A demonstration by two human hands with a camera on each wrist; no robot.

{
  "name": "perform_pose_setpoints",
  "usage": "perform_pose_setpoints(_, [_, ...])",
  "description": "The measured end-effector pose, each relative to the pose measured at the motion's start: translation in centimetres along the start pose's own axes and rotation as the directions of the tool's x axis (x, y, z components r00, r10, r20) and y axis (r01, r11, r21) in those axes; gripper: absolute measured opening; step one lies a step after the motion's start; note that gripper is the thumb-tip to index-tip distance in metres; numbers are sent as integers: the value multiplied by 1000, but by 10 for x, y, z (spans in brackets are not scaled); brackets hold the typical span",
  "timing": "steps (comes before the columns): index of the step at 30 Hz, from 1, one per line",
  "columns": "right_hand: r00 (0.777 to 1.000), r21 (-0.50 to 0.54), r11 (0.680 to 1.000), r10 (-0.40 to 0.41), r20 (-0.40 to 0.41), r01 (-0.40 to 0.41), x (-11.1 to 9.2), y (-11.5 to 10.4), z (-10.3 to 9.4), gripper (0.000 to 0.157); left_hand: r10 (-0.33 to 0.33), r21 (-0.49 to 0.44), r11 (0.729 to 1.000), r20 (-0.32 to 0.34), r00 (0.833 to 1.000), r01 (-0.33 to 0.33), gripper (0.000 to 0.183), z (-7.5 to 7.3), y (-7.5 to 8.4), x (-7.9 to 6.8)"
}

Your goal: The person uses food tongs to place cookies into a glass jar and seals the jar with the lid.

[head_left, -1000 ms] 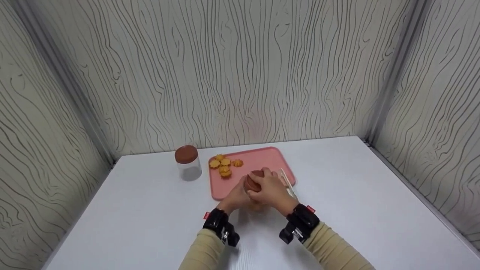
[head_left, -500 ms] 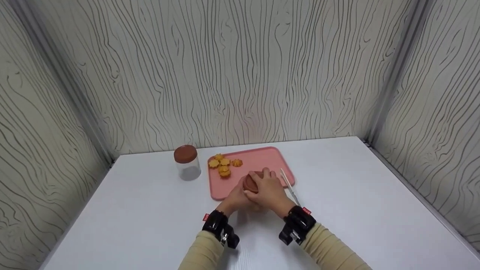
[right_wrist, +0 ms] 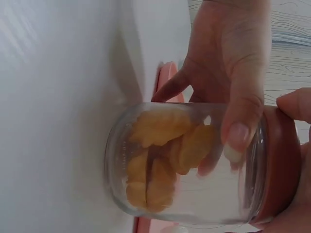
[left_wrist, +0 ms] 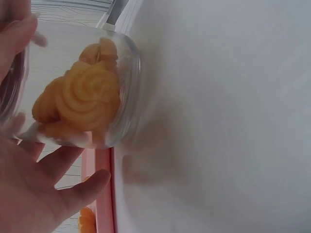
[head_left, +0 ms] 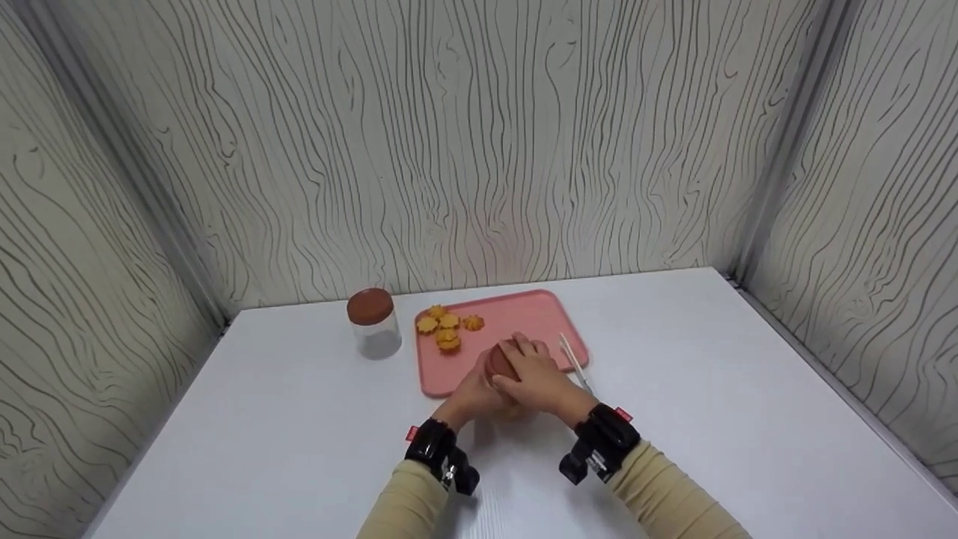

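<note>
Both hands hold a clear jar with a brown lid at the tray's near edge. Several golden swirl-shaped cookies lie inside, toward its bottom. My left hand grips the jar's body; in the right wrist view its thumb presses along the wall just under the lid. From above, my right hand holds the lid, its fingers bent over the top and side. The lid sits on the jar's mouth; how tightly, I cannot tell. In the head view the hands hide most of the jar.
A pink tray lies behind the hands, with several cookies at its left. A second jar, also brown-lidded, stands left of it. A slim white tongs-like tool rests across the tray's right edge. Patterned walls surround the white table.
My right hand swung slightly left, then back right, and its fingers shifted over the lid. My left hand and the jar stayed nearly in place.
</note>
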State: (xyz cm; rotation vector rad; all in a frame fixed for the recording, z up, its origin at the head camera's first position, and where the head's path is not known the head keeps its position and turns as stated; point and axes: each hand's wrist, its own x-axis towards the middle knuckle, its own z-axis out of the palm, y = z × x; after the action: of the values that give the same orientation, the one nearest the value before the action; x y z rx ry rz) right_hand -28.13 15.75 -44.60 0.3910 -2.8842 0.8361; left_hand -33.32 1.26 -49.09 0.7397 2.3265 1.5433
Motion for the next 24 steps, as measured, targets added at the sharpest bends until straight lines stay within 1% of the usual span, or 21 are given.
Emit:
perform_pose_setpoints(3, [998,-62,998,-13,-54,10,-1,-1,3,66,-19,10,1000,-10,1000,19,99,1,0,-1])
perform_pose_setpoints(7, [984,-164,986,-6,-180,-24,1,-4,13,72,-11,61,998,-13,1000,12,102,2,2,-1])
perform_pose_setpoints(10, [972,-189,981,-1,-237,-45,1,-6,19,73,-4,85,996,-18,1000,6,102,2,2,-1])
perform_pose_setpoints(12, [969,-181,982,-1,-246,-45,1,-6,21,72,-3,86,996,-24,1000,5,102,1,1,-1])
perform_pose_setpoints(15, [975,-137,990,7,-224,-38,1,-5,21,69,14,81,997,-31,999,-11,100,0,0,-1])
perform_pose_setpoints(19, [988,-54,998,17,-154,-26,2,-3,17,66,25,55,998,-40,999,-22,98,-1,-3,-1])
perform_pose_setpoints(22, [995,-24,1000,12,-98,-15,2,0,13,64,29,54,998,-36,999,-27,99,1,-4,1])
perform_pose_setpoints(24, [997,-18,1000,7,-72,-9,1,1,10,61,18,65,998,-26,999,-16,101,2,-3,1])
